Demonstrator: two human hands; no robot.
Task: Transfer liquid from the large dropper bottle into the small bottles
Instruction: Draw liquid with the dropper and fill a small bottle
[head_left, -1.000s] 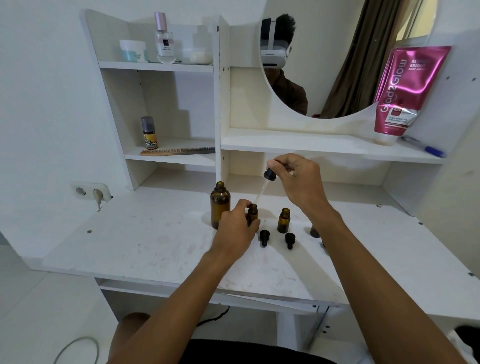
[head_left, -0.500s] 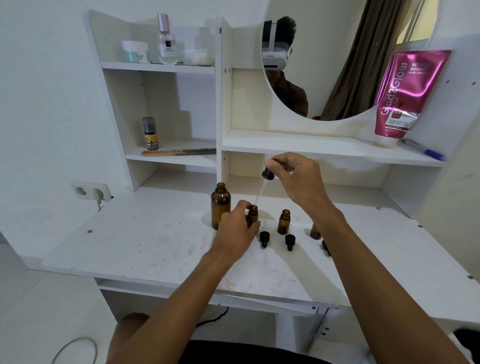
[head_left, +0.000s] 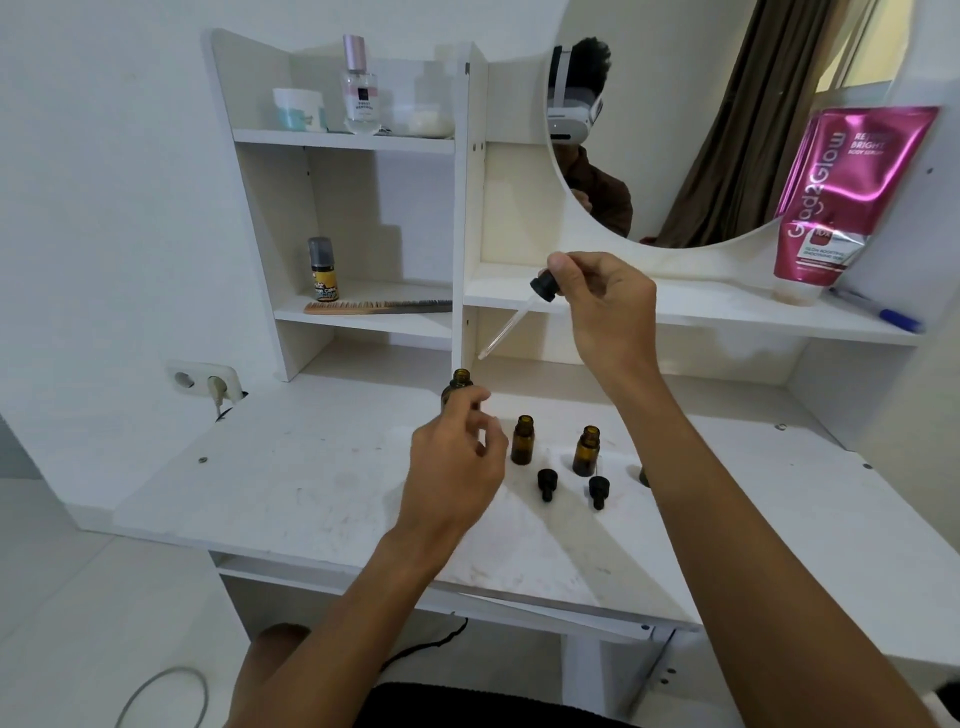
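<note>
The large amber dropper bottle (head_left: 461, 381) stands open on the white desk (head_left: 291, 478), its body hidden behind my left hand (head_left: 457, 462). That hand hovers in front of it with loosely curled fingers and holds nothing. My right hand (head_left: 605, 306) pinches the black bulb of the dropper (head_left: 543, 287). The glass pipette slants down-left, its tip just above and right of the large bottle's neck. Two small amber bottles (head_left: 522, 440) (head_left: 586, 451) stand open to the right, with two black caps (head_left: 546, 482) (head_left: 597, 489) lying in front. A third small bottle (head_left: 644, 475) peeks from behind my right forearm.
Shelves at the back hold a comb (head_left: 374, 306), a small spray bottle (head_left: 321, 270), jars and a perfume bottle (head_left: 359, 88). A pink tube (head_left: 841, 197) and a blue pen (head_left: 878, 312) sit on the right shelf under the mirror (head_left: 701, 130). A wall socket (head_left: 205, 382) is at left.
My left hand let go of the left small bottle and moved left to the large bottle. My right hand lifted the dropper out of the small bottle and swung its tip left.
</note>
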